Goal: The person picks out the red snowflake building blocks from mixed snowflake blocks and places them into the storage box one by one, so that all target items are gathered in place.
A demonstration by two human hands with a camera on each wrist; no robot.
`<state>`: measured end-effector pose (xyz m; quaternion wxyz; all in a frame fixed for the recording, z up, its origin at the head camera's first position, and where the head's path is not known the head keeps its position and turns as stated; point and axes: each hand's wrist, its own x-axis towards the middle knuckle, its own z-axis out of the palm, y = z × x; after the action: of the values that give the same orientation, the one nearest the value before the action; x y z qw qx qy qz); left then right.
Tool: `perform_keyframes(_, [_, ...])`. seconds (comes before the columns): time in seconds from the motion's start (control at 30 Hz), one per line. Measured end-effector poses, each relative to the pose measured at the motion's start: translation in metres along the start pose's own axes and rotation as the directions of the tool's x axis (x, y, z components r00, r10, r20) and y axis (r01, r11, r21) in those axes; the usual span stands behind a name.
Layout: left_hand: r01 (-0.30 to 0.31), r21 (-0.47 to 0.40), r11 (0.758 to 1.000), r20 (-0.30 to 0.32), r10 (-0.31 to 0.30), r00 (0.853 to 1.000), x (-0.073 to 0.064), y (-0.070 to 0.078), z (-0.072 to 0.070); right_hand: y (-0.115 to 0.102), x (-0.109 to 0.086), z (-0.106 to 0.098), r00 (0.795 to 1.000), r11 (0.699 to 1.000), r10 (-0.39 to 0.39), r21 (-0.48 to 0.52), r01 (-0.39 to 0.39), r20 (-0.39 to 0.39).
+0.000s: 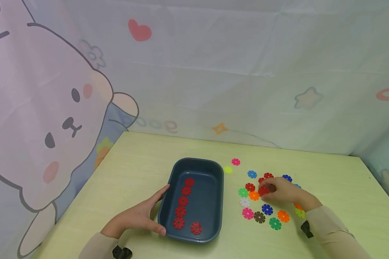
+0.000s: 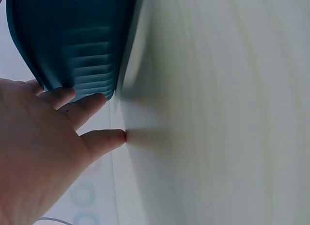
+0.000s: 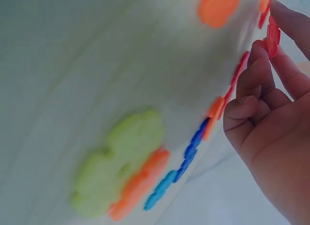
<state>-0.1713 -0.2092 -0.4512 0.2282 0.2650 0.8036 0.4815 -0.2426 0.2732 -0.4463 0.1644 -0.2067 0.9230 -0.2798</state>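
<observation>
A dark blue tray [image 1: 207, 205] stands on the table, holding several red snowflake discs, most of them in a column along its left side. My left hand [image 1: 137, 216] rests against the tray's left side, thumb at the near corner and fingers fairly straight. In the left wrist view, the fingers [image 2: 86, 108] lie along the tray's ribbed outer wall. To the right, my right hand [image 1: 286, 190] is over the scattered discs and pinches a red snowflake disc [image 1: 263, 190] between thumb and fingers. That red disc [image 3: 273, 37] stands edge-on in the right wrist view.
Around the right hand lie loose snowflake discs: green [image 1: 275, 223], orange [image 1: 283, 216], brown [image 1: 259, 217], white [image 1: 244, 202], pink [image 1: 247, 213], blue [image 1: 267, 209] and other red ones [image 1: 250, 187]. A printed cloth [image 1: 233, 90] hangs behind the pale table [image 1: 142, 154].
</observation>
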Motion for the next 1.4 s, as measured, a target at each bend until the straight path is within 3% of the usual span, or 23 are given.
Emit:
perform_keyframes(0.23, [-0.006, 0.016, 1.000, -0.002, 0.006, 1.000, -0.001, 0.001, 0.000, -0.012, 0.004, -0.006, 0.994, 0.995, -0.095, 0.005, 0.095, -0.046])
perform_keyframes(0.47, [-0.014, 0.001, 1.000, 0.001, 0.014, 1.000, -0.001, 0.001, 0.000, -0.040, 0.007, -0.010, 0.980, 0.983, -0.184, 0.012, 0.185, -0.077])
perform_keyframes(0.8, [-0.003, -0.013, 1.000, 0.008, 0.003, 1.000, 0.000, 0.000, 0.000, -0.081, 0.021, -0.003, 0.933, 0.935, -0.341, 0.063, 0.349, -0.113])
perform_keyframes(1.03, [0.004, -0.030, 1.000, 0.008, -0.004, 1.000, 0.000, 0.001, 0.000, -0.110, 0.038, 0.010, 0.905, 0.900, -0.419, 0.096, 0.425, -0.071])
perform_keyframes(1.2, [-0.002, -0.023, 1.000, 0.004, 0.002, 1.000, 0.000, 0.001, 0.001, -0.130, 0.049, 0.023, 0.889, 0.884, -0.457, 0.115, 0.454, 0.007])
perform_keyframes(1.4, [0.009, -0.015, 1.000, 0.000, -0.009, 1.000, 0.000, 0.001, 0.000, -0.146, 0.060, 0.039, 0.866, 0.871, -0.491, 0.066, 0.487, 0.094])
